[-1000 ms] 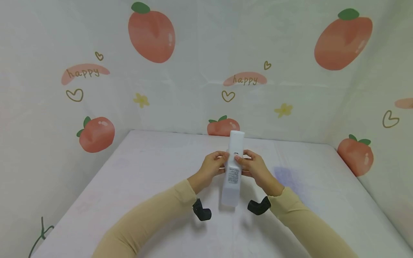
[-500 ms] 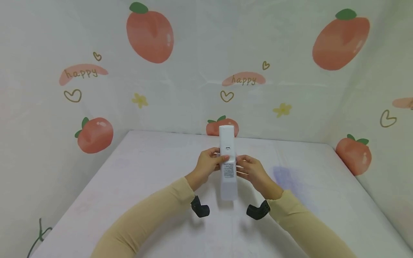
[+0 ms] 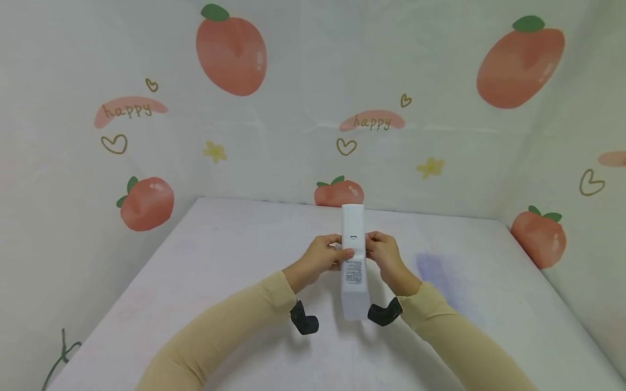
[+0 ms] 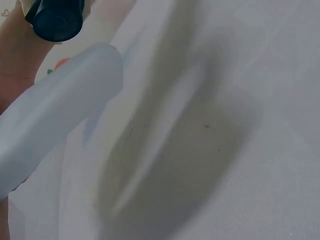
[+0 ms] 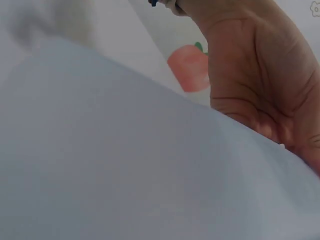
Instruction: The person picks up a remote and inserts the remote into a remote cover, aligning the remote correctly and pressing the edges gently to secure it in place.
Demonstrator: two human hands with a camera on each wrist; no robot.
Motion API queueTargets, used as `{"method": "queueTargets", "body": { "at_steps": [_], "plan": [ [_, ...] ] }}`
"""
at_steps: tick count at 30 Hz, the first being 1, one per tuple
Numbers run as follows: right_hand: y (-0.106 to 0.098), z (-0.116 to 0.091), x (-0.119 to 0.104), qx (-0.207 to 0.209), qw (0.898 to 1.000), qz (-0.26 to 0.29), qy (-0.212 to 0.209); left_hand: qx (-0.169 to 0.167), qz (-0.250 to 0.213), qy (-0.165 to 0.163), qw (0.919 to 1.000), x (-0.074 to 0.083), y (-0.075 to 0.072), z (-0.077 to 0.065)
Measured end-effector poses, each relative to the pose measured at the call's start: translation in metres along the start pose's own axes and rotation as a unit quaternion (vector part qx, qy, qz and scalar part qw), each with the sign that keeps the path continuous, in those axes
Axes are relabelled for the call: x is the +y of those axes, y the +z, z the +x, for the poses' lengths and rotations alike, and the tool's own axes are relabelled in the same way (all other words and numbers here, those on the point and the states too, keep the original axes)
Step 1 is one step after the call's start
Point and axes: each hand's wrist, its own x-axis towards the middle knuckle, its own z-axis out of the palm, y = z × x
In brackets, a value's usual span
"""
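Observation:
A long white device, with a small port and a block of printed text on its face, is held lengthwise over the table. My left hand grips its left side, thumb across the front and fingers going behind. At its right edge is my right hand, bent fingers against the side, their tips partly hidden. In the left wrist view the pale device slants in from the left edge. Its smooth surface fills the lower part of the right wrist view, where a hand reaches behind its edge.
A white-covered table lies beneath, with a purple stain to the right. Behind it hangs a white curtain printed with peaches. Black wrist cameras stick out below both wrists. A green string hangs at far left.
The device shifted left and up, then back right and lower. My right thumb, on the front face a second ago, has moved off to the right edge; my left thumb now lies across the front.

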Motion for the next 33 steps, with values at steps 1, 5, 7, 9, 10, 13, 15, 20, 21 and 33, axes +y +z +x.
{"method": "queueTargets", "body": {
  "at_steps": [1, 5, 7, 9, 10, 13, 15, 20, 21, 33],
  "plan": [
    [0.001, 0.0, 0.001, -0.003, 1.0, 0.004, 0.004, 0.0, 0.003, -0.002, 1.0, 0.0, 0.0, -0.001],
    [0.003, -0.004, 0.005, -0.01, 1.0, 0.025, 0.011, 0.004, 0.003, -0.004, 1.0, -0.003, 0.0, 0.0],
    [0.004, -0.006, 0.007, -0.014, 0.999, 0.029, 0.004, 0.008, -0.003, -0.002, 1.0, -0.005, 0.0, 0.001],
    [0.004, -0.008, 0.006, -0.018, 1.0, 0.018, -0.009, 0.014, -0.005, -0.002, 0.9999, -0.007, 0.0, 0.002],
    [0.003, -0.008, 0.006, -0.021, 1.0, 0.012, -0.015, 0.016, -0.006, -0.002, 0.9998, -0.007, 0.001, 0.003],
    [0.001, -0.009, 0.002, -0.035, 0.999, -0.01, -0.019, 0.022, -0.001, 0.006, 0.9997, -0.009, 0.0, 0.003],
    [-0.001, -0.009, 0.0, -0.055, 0.998, -0.023, -0.009, 0.024, 0.009, 0.012, 0.9996, -0.008, -0.002, 0.003],
    [-0.005, -0.008, -0.003, -0.101, 0.994, -0.048, 0.011, 0.004, 0.033, 0.025, 0.9991, -0.008, -0.005, 0.003],
    [-0.006, -0.007, -0.004, -0.107, 0.993, -0.051, 0.011, -0.002, 0.039, 0.027, 0.9989, -0.008, -0.006, 0.003],
    [-0.017, -0.002, -0.013, -0.086, 0.996, -0.018, -0.006, 0.028, -0.05, 0.089, 0.9944, -0.007, -0.012, 0.0]
  ]
}}
